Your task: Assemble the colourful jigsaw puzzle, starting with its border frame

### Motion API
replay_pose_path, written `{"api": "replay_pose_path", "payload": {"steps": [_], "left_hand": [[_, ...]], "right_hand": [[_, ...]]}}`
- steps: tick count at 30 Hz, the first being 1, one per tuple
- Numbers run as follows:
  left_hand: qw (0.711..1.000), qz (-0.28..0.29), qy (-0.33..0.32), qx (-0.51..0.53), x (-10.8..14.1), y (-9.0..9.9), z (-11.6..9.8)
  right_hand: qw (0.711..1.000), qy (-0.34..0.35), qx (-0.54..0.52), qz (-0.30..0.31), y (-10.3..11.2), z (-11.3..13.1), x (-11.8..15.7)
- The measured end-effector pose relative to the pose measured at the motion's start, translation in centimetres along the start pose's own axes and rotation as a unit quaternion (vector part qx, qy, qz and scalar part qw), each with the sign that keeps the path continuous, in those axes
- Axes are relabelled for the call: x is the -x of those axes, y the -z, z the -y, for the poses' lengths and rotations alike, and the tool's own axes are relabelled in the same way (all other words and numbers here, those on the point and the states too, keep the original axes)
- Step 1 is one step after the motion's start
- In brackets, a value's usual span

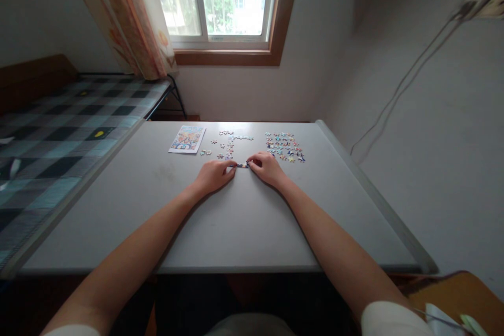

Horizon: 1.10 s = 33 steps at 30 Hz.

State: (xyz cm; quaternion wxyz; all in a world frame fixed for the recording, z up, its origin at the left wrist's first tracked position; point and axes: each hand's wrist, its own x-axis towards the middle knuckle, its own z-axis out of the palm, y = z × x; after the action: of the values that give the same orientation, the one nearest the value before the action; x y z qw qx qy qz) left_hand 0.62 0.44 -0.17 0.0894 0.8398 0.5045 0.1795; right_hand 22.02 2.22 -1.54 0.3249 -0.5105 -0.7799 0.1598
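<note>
**Pale table (236,231) beneath bright window (236,5) bears small puzzle strip (242,165)**

The left hand (214,174) and right hand (266,167) pinch opposite ends of the strip, dark blue with paler patches, near a corner of joined pieces (241,138). Apparently light, thin and stiff, it could part at its joints; its end edges look the surest hold.

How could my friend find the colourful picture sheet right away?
Start at the big pale-grey table. Toward its far left corner lies a flat rectangular white-edged sheet printed with a colourful picture. Unlike the small multicoloured knobbly puzzle pieces to its right, it's one large rectangle.
</note>
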Motion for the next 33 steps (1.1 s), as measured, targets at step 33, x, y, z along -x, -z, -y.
{"api": "replay_pose_path", "payload": {"steps": [33], "left_hand": [[1.0,-0.007,-0.007,0.001,-0.01,-0.12,0.18]], "right_hand": [[1.0,-0.008,-0.002,0.0,-0.03,0.04,0.01]]}}
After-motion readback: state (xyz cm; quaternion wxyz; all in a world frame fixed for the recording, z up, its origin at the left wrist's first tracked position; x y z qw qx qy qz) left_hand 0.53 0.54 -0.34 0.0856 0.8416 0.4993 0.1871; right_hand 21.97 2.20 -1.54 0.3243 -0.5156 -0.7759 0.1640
